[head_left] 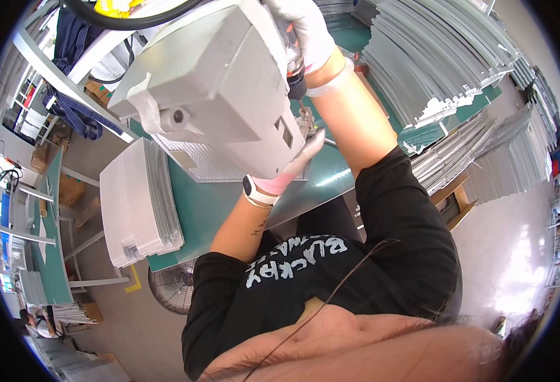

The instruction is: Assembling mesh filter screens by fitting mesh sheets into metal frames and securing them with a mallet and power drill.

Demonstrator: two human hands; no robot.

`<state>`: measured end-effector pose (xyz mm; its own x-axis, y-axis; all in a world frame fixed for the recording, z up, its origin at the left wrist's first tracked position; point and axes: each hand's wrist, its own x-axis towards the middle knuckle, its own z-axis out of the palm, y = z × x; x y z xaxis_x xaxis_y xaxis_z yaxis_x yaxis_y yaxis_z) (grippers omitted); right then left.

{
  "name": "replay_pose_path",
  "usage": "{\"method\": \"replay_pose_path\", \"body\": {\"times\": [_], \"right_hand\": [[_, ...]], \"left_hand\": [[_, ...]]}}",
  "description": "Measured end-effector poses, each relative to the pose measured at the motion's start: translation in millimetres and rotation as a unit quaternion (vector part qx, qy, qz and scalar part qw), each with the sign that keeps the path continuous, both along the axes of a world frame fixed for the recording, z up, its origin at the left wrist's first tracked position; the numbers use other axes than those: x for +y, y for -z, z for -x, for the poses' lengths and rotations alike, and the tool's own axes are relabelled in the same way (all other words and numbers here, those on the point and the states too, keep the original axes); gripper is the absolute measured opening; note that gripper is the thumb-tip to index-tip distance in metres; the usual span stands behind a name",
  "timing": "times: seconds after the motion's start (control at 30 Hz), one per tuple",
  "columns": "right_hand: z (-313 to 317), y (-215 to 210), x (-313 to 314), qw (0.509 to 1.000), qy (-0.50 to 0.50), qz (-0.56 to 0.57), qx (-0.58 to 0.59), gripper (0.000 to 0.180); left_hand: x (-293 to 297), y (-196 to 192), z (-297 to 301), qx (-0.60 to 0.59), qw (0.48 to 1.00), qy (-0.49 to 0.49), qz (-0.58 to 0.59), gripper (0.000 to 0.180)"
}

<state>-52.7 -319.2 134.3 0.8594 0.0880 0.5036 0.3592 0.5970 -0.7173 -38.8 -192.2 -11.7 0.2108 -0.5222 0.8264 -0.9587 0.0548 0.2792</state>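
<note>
My right hand (pixel 310 33), in a white glove, is closed around a power drill (pixel 296 81) with a black collar; much of its body is hidden. The drill's thin bit points down at a small metal part (pixel 306 118). My left hand (pixel 300 156), also gloved, is beside that metal part with its fingers drawn together. What it pinches, if anything, is hidden by a big grey housing (pixel 229 83) close to the camera. Under the housing a pale panel with a fine mesh surface (pixel 207 162) lies on the green tabletop (pixel 207 219).
Stacked white panels (pixel 136 197) stand at the table's left edge. Tall stacks of grey sheets (pixel 433 57) fill the right side, near an open cardboard box (pixel 455 200). A black cable (pixel 133 22) arches across the top left. A floor fan (pixel 172 286) stands below the table.
</note>
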Motion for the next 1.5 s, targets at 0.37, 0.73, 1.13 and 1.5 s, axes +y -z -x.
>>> {"method": "replay_pose_path", "body": {"times": [0.37, 0.73, 1.13, 1.5], "right_hand": [[22.9, -63.9, -23.1, 0.941, 0.209, -0.209, -0.166, 0.019], [25.9, -50.8, -47.5, 0.957, 0.201, -0.139, -0.154, 0.012], [26.6, -48.3, -41.3, 0.968, 0.168, -0.055, -0.178, 0.015], [25.9, -56.5, -26.0, 0.975, 0.174, -0.014, -0.136, 0.016]], "left_hand": [[1.5, -12.0, -4.8, -0.104, 0.99, -0.043, 0.081, 0.021], [4.7, -25.3, 7.1, -0.08, 0.996, -0.032, 0.032, 0.02], [7.8, -25.4, 7.0, -0.075, 0.997, -0.019, 0.025, 0.022], [1.3, -10.3, 0.9, -0.099, 0.992, -0.046, 0.068, 0.024]]}}
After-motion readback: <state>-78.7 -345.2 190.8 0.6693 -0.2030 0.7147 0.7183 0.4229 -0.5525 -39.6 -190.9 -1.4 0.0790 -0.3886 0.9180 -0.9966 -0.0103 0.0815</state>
